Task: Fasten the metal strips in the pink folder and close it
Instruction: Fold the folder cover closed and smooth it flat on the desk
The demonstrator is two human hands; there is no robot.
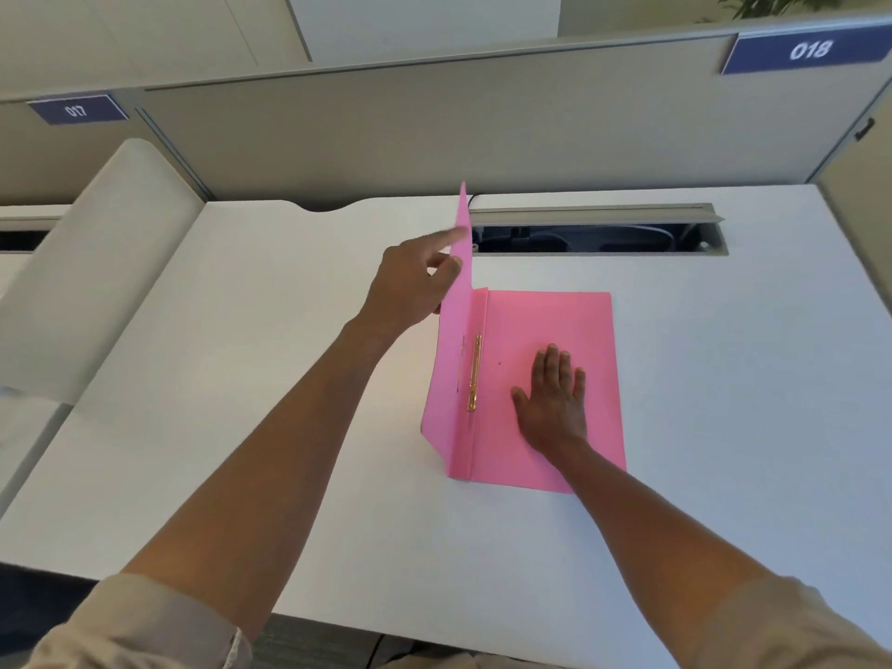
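The pink folder (569, 325) lies on the white desk (289, 379), its back cover flat. Its front cover (461, 292) stands nearly upright on the spine. My left hand (415, 282) holds that cover by its far edge, index finger stretched out along it. A gold metal strip fastener (475, 371) lies flat along the inner spine. My right hand (555, 403) rests palm down, fingers spread, on the flat cover just right of the fastener.
An open cable slot (598, 231) with a raised grey lid runs along the back of the desk behind the folder. A beige partition (434, 127) carries signs 017 and 018. A white curved panel (96, 263) stands at the left.
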